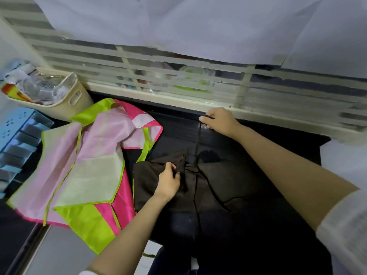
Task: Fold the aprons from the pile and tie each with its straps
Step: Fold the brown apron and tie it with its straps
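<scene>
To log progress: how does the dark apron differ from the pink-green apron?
The dark apron is plain and gathered into a bundle; the pink-green apron is bright and spread loosely. The left hand grips the dark apron and the right hand pinches its strap; the pink-green apron lies untouched. Both rest on the dark tabletop.

Apron [218, 187] right of pile [83, 167] (touching).

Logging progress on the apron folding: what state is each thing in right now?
dark apron: bunched at its middle.
left hand: grips the dark apron's fabric.
right hand: pinches the strap.
strap: pulled taut from apron to right hand.
pink and green apron: spread open, unfolded.
basket: upright, stuffed with plastic packets.
</scene>
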The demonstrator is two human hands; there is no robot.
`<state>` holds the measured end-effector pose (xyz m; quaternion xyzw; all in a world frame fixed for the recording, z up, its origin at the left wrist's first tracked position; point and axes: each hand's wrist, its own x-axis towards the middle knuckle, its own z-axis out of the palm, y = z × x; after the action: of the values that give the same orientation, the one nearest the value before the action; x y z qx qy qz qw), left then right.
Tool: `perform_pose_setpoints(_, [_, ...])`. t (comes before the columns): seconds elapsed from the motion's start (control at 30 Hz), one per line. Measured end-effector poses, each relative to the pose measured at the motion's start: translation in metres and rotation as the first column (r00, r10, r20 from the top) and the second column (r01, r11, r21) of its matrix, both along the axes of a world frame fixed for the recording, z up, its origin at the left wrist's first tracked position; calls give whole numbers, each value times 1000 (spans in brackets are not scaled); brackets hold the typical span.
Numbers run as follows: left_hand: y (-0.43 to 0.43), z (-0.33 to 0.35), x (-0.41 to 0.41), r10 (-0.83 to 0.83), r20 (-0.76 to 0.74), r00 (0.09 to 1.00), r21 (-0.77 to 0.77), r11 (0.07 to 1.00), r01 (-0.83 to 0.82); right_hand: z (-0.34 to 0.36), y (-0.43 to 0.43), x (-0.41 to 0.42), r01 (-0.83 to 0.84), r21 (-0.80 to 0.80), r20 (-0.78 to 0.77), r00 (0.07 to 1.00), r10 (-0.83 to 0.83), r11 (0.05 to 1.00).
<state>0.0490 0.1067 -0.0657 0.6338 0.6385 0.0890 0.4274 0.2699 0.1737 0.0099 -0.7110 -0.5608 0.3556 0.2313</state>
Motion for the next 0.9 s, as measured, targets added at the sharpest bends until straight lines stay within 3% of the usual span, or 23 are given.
perform_pose_setpoints(0.13, [-2, -3, 1, 0, -41, 999, -27, 1000, -1, -2, 14, -17, -23, -26, -22, 999, 23, 999])
perform_pose_setpoints(0.23, [-2, -3, 3, -4, -76, 997, -36, 999, 1, -4, 3, -28, -125, -16, 79, 989, 125, 992])
perform_pose_setpoints(0.3, [-2, -3, 4, -5, -80, 997, -42, 999, 1, -5, -16, -32, -96, 64, 116, 989, 88, 993])
perform_pose_setpoints(0.37, [-3, -3, 5, -3, -76, 997, -47, 999, -1, -14, -41, -37, 1, 81, 55, 998, -5, 997])
perform_pose_setpoints(0.43, [-4, -3, 6, -2, -71, 997, -48, 999, -2, -28, -67, -44, 81, -54, 16, 997, -80, 995])
perform_pose_setpoints(0.53, [-5, -3, 6, -6, -57, 998, -49, 999, 3, -51, -105, -60, 12, -401, 80, 997, 22, 916])
perform_pose_setpoints(0.6, [-6, -4, 6, -9, -50, 999, -45, 999, 6, -61, -124, -73, -14, -543, 127, 987, 98, 840])
perform_pose_setpoints(0.67, [-7, -5, 6, -1, -47, 999, -29, 1000, 0, -71, -133, -83, -10, -530, 133, 987, 94, 848])
perform_pose_setpoints(0.8, [-12, -6, 5, -16, -35, 999, 2, 1000, 16, -77, -139, -97, 59, -406, -114, 987, -114, 912])
perform_pose_setpoints(0.9, [-12, -7, 5, -37, -27, 999, 17, 999, 37, -70, -140, -104, 75, -351, -160, 977, -138, 933])
